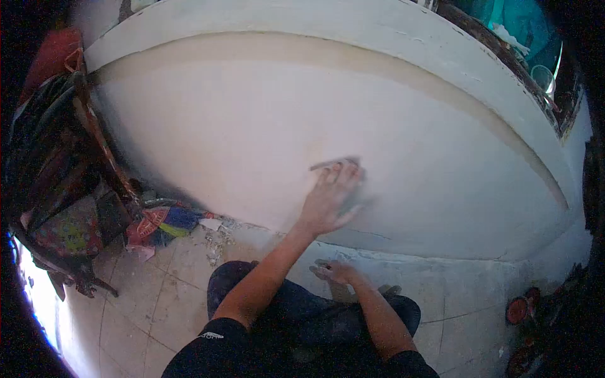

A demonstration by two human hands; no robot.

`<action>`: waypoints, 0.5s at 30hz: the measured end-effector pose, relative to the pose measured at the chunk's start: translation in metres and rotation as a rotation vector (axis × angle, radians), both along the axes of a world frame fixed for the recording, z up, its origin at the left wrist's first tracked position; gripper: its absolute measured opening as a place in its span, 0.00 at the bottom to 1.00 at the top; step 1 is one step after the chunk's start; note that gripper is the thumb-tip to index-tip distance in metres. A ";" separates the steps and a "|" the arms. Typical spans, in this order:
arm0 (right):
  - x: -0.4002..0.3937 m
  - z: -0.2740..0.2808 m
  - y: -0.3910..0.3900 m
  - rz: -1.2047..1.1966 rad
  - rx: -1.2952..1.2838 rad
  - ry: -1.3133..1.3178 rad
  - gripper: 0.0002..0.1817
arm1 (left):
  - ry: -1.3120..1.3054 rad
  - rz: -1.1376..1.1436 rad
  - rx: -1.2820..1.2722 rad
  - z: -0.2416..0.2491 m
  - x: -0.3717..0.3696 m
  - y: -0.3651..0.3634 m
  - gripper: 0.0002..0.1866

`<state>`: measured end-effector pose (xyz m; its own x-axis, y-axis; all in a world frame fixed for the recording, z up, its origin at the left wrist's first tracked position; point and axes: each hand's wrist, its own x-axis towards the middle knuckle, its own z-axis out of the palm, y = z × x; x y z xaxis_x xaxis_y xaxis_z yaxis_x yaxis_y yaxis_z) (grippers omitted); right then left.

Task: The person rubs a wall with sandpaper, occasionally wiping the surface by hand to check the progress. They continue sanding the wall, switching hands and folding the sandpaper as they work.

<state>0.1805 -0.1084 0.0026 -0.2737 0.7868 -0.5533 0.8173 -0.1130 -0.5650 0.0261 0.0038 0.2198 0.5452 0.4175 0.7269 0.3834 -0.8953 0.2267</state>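
My left hand [331, 198] presses against the white wall panel [227, 120], smeared by motion. Beneath its fingers is a grey sheet of sandpaper [321, 166], with one edge sticking out past the fingertips; the palm hides part of it. Lower down, my right hand [338, 272] hangs in front of my bent knees, close to the foot of the wall. Its fingers are loosely bent and apart, and I see nothing held in them.
A pale ledge [353, 22] juts out above the panel, with a glass [542, 79] at its right end. On the left, a cloth-draped piece of furniture [63, 145] stands beside colourful packets [157, 223]. Debris [218, 242] lies on the tiled floor [148, 302]. Reddish round objects [518, 310] sit at right.
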 end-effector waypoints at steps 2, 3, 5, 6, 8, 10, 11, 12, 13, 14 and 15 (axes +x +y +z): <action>-0.001 0.005 -0.002 -0.006 -0.078 -0.008 0.37 | -0.003 0.115 0.037 0.014 -0.006 0.009 0.44; 0.002 -0.001 -0.004 -0.007 -0.008 -0.031 0.37 | -0.002 0.226 0.068 0.025 -0.009 0.018 0.44; 0.007 -0.005 -0.011 -0.020 0.055 -0.052 0.37 | -0.468 0.408 0.170 0.043 -0.031 0.051 0.46; 0.007 0.001 -0.011 -0.031 0.073 -0.003 0.37 | -0.528 0.484 0.181 0.059 -0.047 0.064 0.47; 0.003 0.017 -0.009 -0.051 0.085 0.053 0.38 | -0.578 0.555 0.186 0.065 -0.049 0.067 0.49; -0.005 0.036 -0.008 -0.136 -0.031 0.099 0.39 | -0.540 0.516 0.192 0.056 -0.031 0.053 0.49; -0.006 0.038 -0.011 -0.137 -0.035 0.105 0.39 | -0.533 0.515 0.190 0.044 -0.020 0.043 0.49; -0.007 0.037 -0.014 -0.044 0.079 0.050 0.39 | -0.387 0.356 0.121 0.025 -0.009 0.030 0.49; -0.008 0.031 -0.013 0.010 0.136 0.023 0.39 | -0.245 0.201 0.054 0.017 -0.007 0.024 0.49; -0.009 0.024 -0.012 0.061 0.195 -0.006 0.39 | -0.244 0.207 0.054 0.013 -0.010 0.028 0.49; -0.008 0.004 -0.010 0.008 0.137 -0.010 0.38 | -0.277 0.166 0.055 0.014 -0.014 0.032 0.49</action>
